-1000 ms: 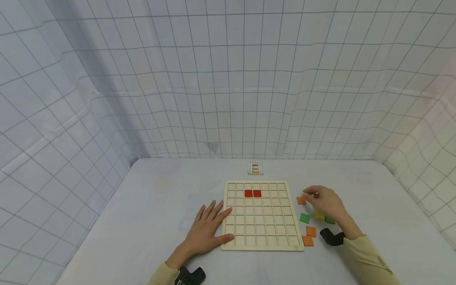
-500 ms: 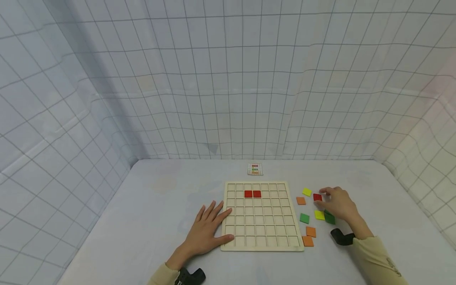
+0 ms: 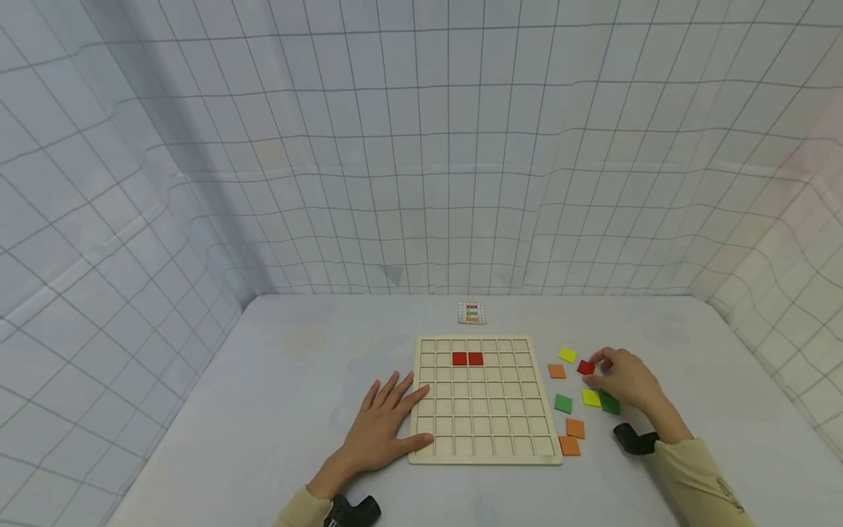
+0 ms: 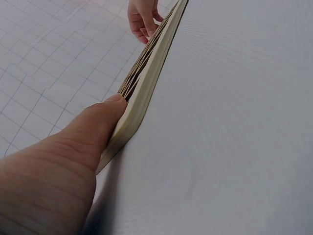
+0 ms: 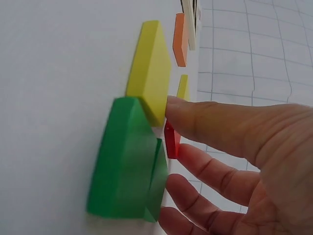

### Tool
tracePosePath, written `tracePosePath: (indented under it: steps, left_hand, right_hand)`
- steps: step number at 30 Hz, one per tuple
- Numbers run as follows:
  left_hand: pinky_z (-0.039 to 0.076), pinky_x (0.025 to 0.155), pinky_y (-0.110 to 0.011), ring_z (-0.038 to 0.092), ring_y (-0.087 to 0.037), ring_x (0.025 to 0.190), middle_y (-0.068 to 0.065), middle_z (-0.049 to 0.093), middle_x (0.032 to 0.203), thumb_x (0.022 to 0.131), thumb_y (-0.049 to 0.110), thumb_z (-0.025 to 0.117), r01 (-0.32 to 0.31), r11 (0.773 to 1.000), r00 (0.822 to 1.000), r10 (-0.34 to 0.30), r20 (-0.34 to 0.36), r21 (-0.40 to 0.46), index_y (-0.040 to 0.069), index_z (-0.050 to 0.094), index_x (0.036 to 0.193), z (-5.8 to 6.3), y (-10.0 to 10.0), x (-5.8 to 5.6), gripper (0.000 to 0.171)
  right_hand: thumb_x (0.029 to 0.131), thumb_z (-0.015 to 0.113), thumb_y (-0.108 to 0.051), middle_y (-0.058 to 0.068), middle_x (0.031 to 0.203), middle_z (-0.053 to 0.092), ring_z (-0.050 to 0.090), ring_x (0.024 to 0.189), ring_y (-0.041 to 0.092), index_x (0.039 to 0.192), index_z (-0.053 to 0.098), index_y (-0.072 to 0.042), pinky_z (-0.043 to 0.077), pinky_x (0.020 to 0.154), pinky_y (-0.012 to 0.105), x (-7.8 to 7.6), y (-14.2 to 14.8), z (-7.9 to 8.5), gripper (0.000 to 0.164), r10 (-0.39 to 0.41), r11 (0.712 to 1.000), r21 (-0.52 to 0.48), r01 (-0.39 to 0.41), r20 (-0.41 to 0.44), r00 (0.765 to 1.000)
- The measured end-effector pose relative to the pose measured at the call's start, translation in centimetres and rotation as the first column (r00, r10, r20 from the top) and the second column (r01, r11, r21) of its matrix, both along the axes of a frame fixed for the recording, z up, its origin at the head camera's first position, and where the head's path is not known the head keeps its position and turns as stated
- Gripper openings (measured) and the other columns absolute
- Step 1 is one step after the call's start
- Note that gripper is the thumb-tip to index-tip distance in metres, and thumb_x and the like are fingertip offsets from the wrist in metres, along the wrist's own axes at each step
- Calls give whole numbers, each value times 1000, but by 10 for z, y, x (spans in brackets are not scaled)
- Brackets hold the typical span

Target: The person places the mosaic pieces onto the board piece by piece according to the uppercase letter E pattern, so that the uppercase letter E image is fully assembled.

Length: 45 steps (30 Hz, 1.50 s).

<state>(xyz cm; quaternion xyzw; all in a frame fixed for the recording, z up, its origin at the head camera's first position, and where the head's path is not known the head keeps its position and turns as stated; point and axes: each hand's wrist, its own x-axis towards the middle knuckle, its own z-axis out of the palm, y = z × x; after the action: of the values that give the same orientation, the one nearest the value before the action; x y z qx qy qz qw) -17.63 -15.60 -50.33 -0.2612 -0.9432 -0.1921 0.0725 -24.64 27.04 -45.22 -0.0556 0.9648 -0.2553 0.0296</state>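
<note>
A cream grid board (image 3: 487, 457) lies on the table, with two red tiles (image 3: 459, 359) side by side in its second row from the far edge. My left hand (image 3: 378, 432) rests spread at the board's left edge, fingertips and thumb over its rim; in the left wrist view the thumb (image 4: 98, 122) lies on the edge. To the right of the board, my right hand (image 3: 626, 377) has thumb and index finger at opposite sides of a loose red tile (image 5: 171, 139), pinching it close to the tabletop. Yellow (image 5: 149, 68) and green tiles (image 5: 120, 161) lie just beside that hand.
Orange tiles (image 3: 569, 446) are scattered along the board's right side, with a green tile (image 3: 563, 403) and a yellow tile (image 3: 568, 355) among them. A small pattern card (image 3: 472, 313) with coloured squares lies beyond the board. Gridded white cloth (image 3: 421, 183) surrounds the table.
My right hand moved right, away from the orange tile, to the loose red tile, which has since turned and shifted slightly toward me. The left hand stays put.
</note>
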Motion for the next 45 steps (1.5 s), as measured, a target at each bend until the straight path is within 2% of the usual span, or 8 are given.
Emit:
tracePosePath:
  steps: [5,11,22,29,33,36,41,45]
  left_hand:
    - [5,110,-54,12,-29,142,-6,23,155,87,67,48,-6,1000,1000,6,9,-1,24,37,148,-1,0,-1,76]
    - [5,110,-54,13,-30,142,-6,24,155,87,67,48,-6,1000,1000,6,7,-8,24,37,148,-1,0,-1,76]
    - [4,110,-53,13,-29,142,-6,24,155,87,67,48,-4,1000,1000,4,10,2,23,37,148,-2,0,-1,76]
    - [6,110,-54,14,-31,142,-7,24,154,87,66,50,4,1000,1000,-4,-17,9,23,37,148,-2,0,-1,76]
    - [7,109,-56,15,-32,141,-8,25,154,87,66,50,8,1000,999,-8,-34,18,22,38,147,-3,-1,-1,76]
    - [6,109,-55,14,-31,142,-7,25,154,87,66,49,4,1000,999,-4,-32,15,23,37,148,-4,-1,-1,76]
    - [3,110,-52,10,-28,143,-4,21,156,87,68,48,-4,1000,1000,4,-6,-8,26,34,149,-4,-2,-2,76]
    - [1,111,-51,8,-25,143,-3,20,156,86,69,47,-10,1000,1000,11,10,-24,27,33,149,-4,-1,-3,77]
  right_hand:
    - [85,71,-26,13,89,59,51,76,26,101,61,2,46,64,40,-1,-1,-6,35,-6,1000,-7,6,-15,1000]
    - [85,70,-24,10,85,57,50,73,24,97,60,1,44,60,36,-2,-2,-9,29,1,1000,-7,-1,-44,999]
    - [81,74,-21,5,82,59,51,69,21,93,57,0,41,57,30,1,-4,-9,30,-35,990,-134,34,-5,999]
    - [81,76,-21,0,70,56,47,60,17,82,57,-6,37,54,29,0,-7,-8,24,-15,988,-157,-1,-97,995]
    - [82,76,-22,-1,68,55,47,59,16,81,59,-8,38,52,27,-2,-11,-9,22,13,984,-175,-39,-147,989]
    - [83,76,-22,-1,71,57,50,61,15,83,60,-7,41,52,26,-3,-16,-10,22,26,972,-225,-64,-167,986]
    - [83,76,-24,-1,76,64,57,64,15,87,63,-7,46,56,24,-2,-30,-10,21,67,933,-337,-123,-173,983]
    - [84,75,-23,-2,75,64,58,63,14,87,64,-8,46,57,24,0,-44,-7,19,107,917,-365,-161,-163,981]
